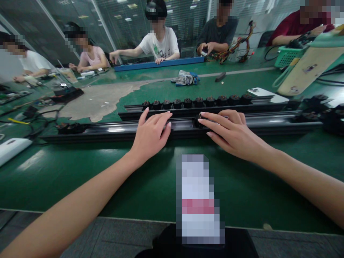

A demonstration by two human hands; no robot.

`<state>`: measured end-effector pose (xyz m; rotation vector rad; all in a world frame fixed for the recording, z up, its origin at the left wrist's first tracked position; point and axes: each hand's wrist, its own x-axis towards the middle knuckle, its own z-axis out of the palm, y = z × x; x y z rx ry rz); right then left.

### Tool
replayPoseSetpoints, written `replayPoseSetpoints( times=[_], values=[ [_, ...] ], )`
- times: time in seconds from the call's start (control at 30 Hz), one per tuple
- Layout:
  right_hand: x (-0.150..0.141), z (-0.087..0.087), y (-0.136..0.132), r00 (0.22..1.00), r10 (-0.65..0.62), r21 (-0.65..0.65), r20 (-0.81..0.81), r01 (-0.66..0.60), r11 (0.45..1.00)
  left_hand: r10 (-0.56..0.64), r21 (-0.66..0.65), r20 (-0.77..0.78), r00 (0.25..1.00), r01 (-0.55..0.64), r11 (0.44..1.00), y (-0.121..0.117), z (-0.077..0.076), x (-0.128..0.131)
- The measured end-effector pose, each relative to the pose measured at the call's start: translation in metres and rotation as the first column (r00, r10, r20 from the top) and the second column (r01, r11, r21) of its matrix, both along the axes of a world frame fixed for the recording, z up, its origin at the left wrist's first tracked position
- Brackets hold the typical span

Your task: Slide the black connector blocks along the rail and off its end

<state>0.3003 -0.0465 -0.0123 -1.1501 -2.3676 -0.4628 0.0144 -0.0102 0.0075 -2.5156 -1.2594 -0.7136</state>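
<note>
A long black channel (118,129) with a shiny inner face lies across the green table in front of me. My left hand (153,130) rests over its middle, fingers stretched out and apart, with no part seen in them. To the right, my right hand (228,129) has its fingertips on a small black round module (198,120) that sits in the channel. The fingers partly hide this module. Similar black modules (70,128) stand in the channel's left end. Behind it lies a second black channel (129,114) bearing a row of several such modules (187,103).
A pixelated phone-like object (197,186) is near the front edge. A white phone (268,95), a cream tumbler (309,68) and a green basket (287,57) are at right. Crumpled gloves (186,77) and a blue bar (161,65) lie farther back. Several people sit opposite.
</note>
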Motion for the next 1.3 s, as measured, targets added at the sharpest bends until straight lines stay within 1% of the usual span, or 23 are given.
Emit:
replayPoseSetpoints(
  times=[0.07, 0.17, 0.27, 0.47, 0.63, 0.8, 0.97, 1.3],
  values=[
    [0.0, 0.0, 0.0, 1.0, 0.0, 0.002, -0.004, 0.0, 1.0, 0.106, -0.003, -0.01, 0.994, -0.106, 0.994, 0.002, 0.0, -0.003],
    [-0.001, 0.001, -0.001, 1.0, -0.01, -0.004, -0.01, 0.01, 1.0, 0.24, -0.036, -0.057, 0.969, -0.243, 0.969, 0.003, -0.001, -0.004],
    [-0.004, 0.002, -0.002, 0.999, -0.028, -0.005, 0.019, 0.028, 1.0, 0.287, -0.08, -0.107, 0.952, -0.296, 0.952, 0.004, -0.004, -0.004],
    [-0.013, -0.004, -0.001, 0.993, -0.076, 0.031, 0.088, 0.073, 0.997, 0.282, -0.097, -0.144, 0.948, -0.297, 0.95, 0.003, -0.006, -0.003],
    [-0.015, -0.008, 0.0, 0.996, -0.076, 0.054, 0.05, 0.074, 0.996, 0.282, -0.096, -0.157, 0.946, -0.299, 0.949, 0.003, -0.005, -0.004],
    [-0.015, -0.006, -0.002, 0.996, -0.071, 0.048, 0.059, 0.068, 0.997, 0.266, -0.094, -0.145, 0.953, -0.281, 0.955, 0.003, -0.005, -0.005],
    [-0.015, -0.006, -0.003, 0.996, -0.067, 0.069, 0.05, 0.063, 0.996, 0.256, -0.103, -0.125, 0.959, -0.269, 0.958, 0.004, -0.005, -0.005],
    [-0.009, -0.005, 0.001, 0.998, -0.062, 0.11, -0.01, 0.063, 0.992, 0.272, -0.134, -0.158, 0.949, -0.294, 0.946, 0.003, -0.002, -0.003]
  ],
)
